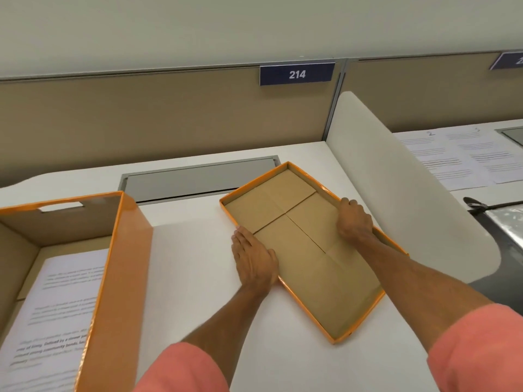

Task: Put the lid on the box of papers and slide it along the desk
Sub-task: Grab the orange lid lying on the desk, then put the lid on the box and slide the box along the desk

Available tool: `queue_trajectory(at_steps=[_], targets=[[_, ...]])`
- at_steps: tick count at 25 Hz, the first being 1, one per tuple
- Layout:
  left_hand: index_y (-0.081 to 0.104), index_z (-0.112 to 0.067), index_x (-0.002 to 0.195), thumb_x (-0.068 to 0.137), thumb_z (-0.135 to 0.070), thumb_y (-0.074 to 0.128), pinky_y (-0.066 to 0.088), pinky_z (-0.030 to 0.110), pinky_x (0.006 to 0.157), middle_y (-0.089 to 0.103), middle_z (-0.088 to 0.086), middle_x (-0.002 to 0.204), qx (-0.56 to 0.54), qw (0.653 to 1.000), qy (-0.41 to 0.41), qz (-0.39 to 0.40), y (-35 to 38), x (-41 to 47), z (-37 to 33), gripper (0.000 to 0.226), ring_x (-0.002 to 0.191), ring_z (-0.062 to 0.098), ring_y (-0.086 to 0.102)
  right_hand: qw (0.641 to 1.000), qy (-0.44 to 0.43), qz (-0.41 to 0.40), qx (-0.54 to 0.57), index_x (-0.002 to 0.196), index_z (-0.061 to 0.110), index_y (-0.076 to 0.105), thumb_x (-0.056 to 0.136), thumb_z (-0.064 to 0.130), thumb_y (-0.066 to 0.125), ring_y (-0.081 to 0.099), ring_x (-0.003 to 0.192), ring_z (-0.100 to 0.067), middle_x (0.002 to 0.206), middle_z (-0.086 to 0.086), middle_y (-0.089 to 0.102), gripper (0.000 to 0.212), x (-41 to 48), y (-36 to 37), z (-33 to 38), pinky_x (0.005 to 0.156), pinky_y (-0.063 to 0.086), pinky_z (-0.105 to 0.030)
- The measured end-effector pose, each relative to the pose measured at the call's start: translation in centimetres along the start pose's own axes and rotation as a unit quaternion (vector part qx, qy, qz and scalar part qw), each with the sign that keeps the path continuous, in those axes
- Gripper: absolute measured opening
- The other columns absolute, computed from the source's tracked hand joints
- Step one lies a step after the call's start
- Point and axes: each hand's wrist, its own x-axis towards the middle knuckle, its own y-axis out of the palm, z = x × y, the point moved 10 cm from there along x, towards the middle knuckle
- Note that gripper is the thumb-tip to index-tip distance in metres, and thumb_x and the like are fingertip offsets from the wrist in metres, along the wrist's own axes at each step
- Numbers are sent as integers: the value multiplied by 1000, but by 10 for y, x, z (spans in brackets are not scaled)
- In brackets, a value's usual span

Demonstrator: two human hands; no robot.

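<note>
An orange lid [305, 267] lies upside down on the white desk [192, 267], its brown cardboard inside facing up. My left hand [253, 257] rests against the lid's left rim, fingers together. My right hand [353, 219] is curled over the lid's right rim. At the left stands the open orange box [124, 250], with printed papers [53, 306] lying flat inside it. The box and the lid are apart, with bare desk between them.
A grey cable hatch [198, 179] is set into the desk behind the lid. A beige partition [169, 117] with a "214" sign runs along the back. A white curved divider [396, 179] bounds the desk on the right; more papers [452, 157] lie beyond it.
</note>
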Motion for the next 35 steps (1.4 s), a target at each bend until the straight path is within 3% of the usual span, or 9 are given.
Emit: queue_trajectory(at_steps=[7,10,14,19,22,25,28,32,35], targets=[[-12,-2,150,94,-7,40,29,47,117,-2,14,163,-94,994,43,-16,-55,15,10,77,150,35,2,996,8,-30,79,124,3,47,90,-3,47,56,110,-33,121,-17,55,35,-18,-27,26,87,48,-42],[-12,-13,153,92,-3,38,37,49,111,12,13,162,-168,981,84,-49,-111,26,13,79,141,37,31,993,-10,-66,98,126,2,47,91,-2,48,55,110,-32,123,-17,55,36,-32,-54,59,88,48,-41],[6,-21,153,89,4,36,45,50,103,44,12,145,-294,946,114,-78,-189,34,29,75,121,32,52,985,-14,-90,148,128,1,46,93,3,46,54,112,-32,125,-17,53,35,-54,-83,109,91,46,-42],[36,-29,142,92,-5,45,54,29,82,53,-5,133,-444,883,107,-106,-278,29,75,57,110,11,58,976,-44,-100,187,131,3,44,93,18,48,49,119,-33,131,-16,52,41,-93,-114,184,101,37,-47],[38,-26,142,91,-1,50,58,43,86,54,-1,134,-482,863,99,-117,-321,20,104,58,115,20,58,947,-163,-142,235,135,8,45,93,39,51,45,129,-30,137,-12,52,52,-135,-149,262,111,30,-48],[34,-24,146,89,3,52,52,56,95,49,6,141,-499,854,75,-122,-355,12,134,65,124,27,51,875,-326,-37,355,139,12,49,95,46,48,45,134,-24,144,-9,51,56,-196,-167,359,109,33,-34],[32,-24,147,89,3,55,56,55,87,49,8,143,-540,832,55,-110,-382,5,161,68,117,31,58,825,-412,49,385,128,19,62,98,50,38,56,122,-17,132,-5,63,49,-253,-176,427,103,39,-31],[36,-25,144,85,-1,68,60,43,64,55,20,136,-623,774,36,-106,-416,-11,195,71,105,35,65,810,-455,143,341,128,25,63,96,55,38,54,124,-16,138,-1,59,51,-307,-172,481,103,39,-32],[32,-28,143,83,-12,73,60,40,63,68,17,111,-648,755,50,-80,-437,-24,207,74,86,28,70,798,-513,154,277,123,19,66,93,31,57,55,121,-16,140,1,56,34,-338,-190,509,98,41,-26]])
